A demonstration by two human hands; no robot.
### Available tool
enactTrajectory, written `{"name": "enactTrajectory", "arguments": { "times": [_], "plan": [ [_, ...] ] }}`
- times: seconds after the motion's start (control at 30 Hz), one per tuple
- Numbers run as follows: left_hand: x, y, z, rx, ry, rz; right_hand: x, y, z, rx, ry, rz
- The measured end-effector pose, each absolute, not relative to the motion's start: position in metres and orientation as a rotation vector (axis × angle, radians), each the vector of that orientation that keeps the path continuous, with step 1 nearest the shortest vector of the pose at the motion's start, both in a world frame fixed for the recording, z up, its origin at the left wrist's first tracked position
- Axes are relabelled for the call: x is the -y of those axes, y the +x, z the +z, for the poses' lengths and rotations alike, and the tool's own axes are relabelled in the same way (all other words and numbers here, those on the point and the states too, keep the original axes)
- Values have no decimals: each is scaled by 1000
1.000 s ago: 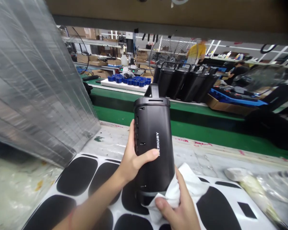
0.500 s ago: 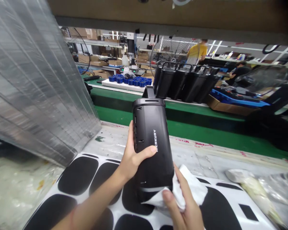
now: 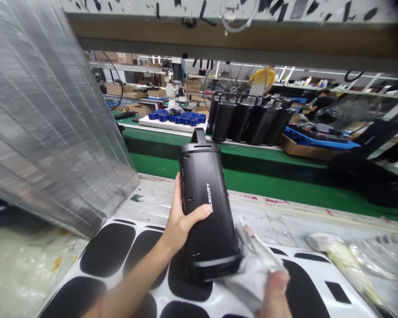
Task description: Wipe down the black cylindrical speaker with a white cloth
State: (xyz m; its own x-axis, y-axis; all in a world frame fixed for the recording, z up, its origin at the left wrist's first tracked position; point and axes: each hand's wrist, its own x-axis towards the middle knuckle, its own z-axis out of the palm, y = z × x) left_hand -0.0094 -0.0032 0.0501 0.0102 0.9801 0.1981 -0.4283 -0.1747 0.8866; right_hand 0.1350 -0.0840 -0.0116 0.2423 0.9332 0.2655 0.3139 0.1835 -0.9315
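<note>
A large stack of silvery, ribbed translucent sheets (image 3: 49, 115) leans at the left, its lower edge resting on the pale, stained counter (image 3: 278, 221). Beyond the counter runs a long green conveyor belt (image 3: 285, 185). On its far side stands a row of black cylindrical speakers with carry handles (image 3: 248, 117), and left of them lies a white tray of small blue caps (image 3: 177, 118). A person in a yellow shirt (image 3: 262, 77) works farther back.

On the counter, right in front, lies a white sheet printed with black rounded patches (image 3: 109, 247). Above it is the black cylindrical speaker with white "MERKURY" lettering (image 3: 207, 212), tilted slightly, its handle end up and its base low over the sheet; whether the base touches it cannot be told.

The left hand (image 3: 182, 216) grips the speaker's left side about halfway up, thumb across the front just beside the lettering, fingers (image 3: 177, 187) wrapped behind. The right hand (image 3: 273, 293), blurred at the lower edge, is clenched on a crumpled white cloth (image 3: 255, 265), which presses against the speaker's lower right side near the base. A bundle of clear plastic wrap (image 3: 348, 258) lies on the counter at the right.
</note>
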Motion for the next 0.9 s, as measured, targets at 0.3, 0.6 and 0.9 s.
{"name": "enactTrajectory", "arguments": {
  "times": [0.3, 0.6, 0.9],
  "plan": [
    [5, -9, 51, -783, 1048, 1478, 81, 127, 19, 1477, -1549, 667],
    [8, -10, 51, -787, 1029, 1444, 56, 262, 11, 1832, -1637, 306],
    [6, -8, 54, -1019, 952, 1453, 41, 384, 78, 813, -1618, -489]
  ]
}}
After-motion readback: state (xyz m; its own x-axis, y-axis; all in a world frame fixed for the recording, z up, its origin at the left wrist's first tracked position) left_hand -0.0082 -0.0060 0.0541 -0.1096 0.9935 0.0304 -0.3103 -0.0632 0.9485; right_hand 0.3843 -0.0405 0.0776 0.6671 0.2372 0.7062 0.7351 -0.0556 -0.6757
